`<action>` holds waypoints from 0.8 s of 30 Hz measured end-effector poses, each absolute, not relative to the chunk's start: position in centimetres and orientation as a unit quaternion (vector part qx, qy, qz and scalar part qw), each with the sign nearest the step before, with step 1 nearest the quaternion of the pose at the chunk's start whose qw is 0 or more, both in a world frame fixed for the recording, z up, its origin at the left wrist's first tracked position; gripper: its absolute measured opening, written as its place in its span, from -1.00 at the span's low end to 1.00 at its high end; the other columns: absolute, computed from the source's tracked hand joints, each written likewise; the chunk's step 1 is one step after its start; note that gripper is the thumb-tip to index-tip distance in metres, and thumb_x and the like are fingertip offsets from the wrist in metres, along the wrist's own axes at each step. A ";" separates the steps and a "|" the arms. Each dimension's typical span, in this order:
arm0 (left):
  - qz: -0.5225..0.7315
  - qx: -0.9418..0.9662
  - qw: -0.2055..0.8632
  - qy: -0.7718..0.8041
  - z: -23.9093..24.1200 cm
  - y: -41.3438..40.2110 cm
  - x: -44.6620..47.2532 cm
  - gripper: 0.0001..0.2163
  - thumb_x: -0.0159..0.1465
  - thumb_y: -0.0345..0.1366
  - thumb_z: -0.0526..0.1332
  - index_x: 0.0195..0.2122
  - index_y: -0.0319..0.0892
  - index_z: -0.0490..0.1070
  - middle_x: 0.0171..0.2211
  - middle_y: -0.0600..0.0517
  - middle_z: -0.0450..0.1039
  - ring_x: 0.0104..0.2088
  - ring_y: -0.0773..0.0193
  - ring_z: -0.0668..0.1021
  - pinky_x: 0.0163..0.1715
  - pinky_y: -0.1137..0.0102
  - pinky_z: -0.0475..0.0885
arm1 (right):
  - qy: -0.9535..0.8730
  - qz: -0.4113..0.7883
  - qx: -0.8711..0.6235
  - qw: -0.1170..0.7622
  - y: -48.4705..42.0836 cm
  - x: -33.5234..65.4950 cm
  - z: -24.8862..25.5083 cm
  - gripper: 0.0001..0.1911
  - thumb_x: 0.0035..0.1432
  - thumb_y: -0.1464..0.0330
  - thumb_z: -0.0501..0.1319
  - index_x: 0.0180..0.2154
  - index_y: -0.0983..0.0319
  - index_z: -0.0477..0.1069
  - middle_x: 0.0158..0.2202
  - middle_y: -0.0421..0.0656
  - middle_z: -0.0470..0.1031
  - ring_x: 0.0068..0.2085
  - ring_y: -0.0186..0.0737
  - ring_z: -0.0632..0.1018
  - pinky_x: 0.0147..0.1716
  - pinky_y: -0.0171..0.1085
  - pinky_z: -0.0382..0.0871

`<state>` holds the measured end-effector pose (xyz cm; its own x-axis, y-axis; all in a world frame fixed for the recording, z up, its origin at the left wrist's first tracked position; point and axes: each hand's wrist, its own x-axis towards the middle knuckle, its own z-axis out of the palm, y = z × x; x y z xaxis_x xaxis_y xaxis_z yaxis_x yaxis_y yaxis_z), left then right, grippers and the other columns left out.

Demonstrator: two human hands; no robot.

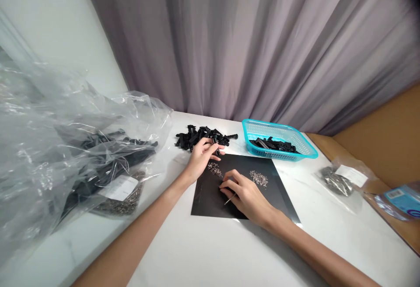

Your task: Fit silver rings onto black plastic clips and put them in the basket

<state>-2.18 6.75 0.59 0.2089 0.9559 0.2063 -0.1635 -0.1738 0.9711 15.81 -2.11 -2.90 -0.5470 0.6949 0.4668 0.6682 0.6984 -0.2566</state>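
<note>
My left hand (201, 158) is closed, thumb and fingers pinching a small black plastic part (215, 146) in front of a pile of similar black parts (193, 139). Lower and to the right, my right hand (241, 193) rests over a black sheet (210, 201), its fingers curled and pressed together near the surface. A thin silvery stick-like tool (230, 198) pokes out from under that hand; its kind and the rest of it are hidden. On the sheet lie two heaps of tiny metal pieces, a left heap (215, 169) and a right heap (259, 178).
A turquoise plastic basket (310, 150) holding black parts stands at the back right. Large clear plastic bags (98, 116) with black parts fill the left side. Bags of small metal pieces lie at left (123, 201) and right (337, 182). A grey curtain (210, 37) hangs behind.
</note>
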 end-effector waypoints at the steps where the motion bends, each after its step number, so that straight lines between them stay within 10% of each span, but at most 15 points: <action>1: 0.517 0.563 0.544 0.348 0.6 6.6 -2.0 -0.71 0.29 -0.13 0.31 -0.19 -0.21 0.30 -0.18 -0.16 0.66 -0.20 0.15 0.69 -0.31 0.36 0.56 | -0.879 0.017 -0.385 0.283 -2.1 15.9 -2.9 -0.83 0.45 0.43 0.09 -0.14 0.22 0.46 -0.10 -0.04 0.50 -0.24 -0.17 0.56 -0.25 -0.19 0.50; 13: 0.465 0.593 0.579 0.311 0.4 5.2 -0.5 -0.40 0.27 -0.19 0.37 0.25 -0.12 0.12 -0.23 -0.05 0.66 -0.21 0.16 0.70 -0.25 0.33 0.55 | -0.899 0.033 -0.382 0.213 -4.2 18.5 -2.3 -0.57 0.48 0.29 0.08 0.31 0.17 0.28 0.10 0.02 0.46 -0.06 -0.07 0.56 -0.08 -0.09 0.52; 24: 0.389 0.647 0.562 0.339 -0.2 4.5 -0.2 -0.25 0.08 -0.26 0.50 0.25 -0.11 0.18 -0.07 -0.03 0.52 -0.06 0.18 0.59 0.05 0.18 0.48 | -0.829 0.055 -0.428 0.355 -2.6 20.2 -3.0 -0.85 0.45 0.42 0.14 -0.15 0.20 0.50 -0.22 -0.12 0.57 -0.26 -0.17 0.59 -0.26 -0.21 0.46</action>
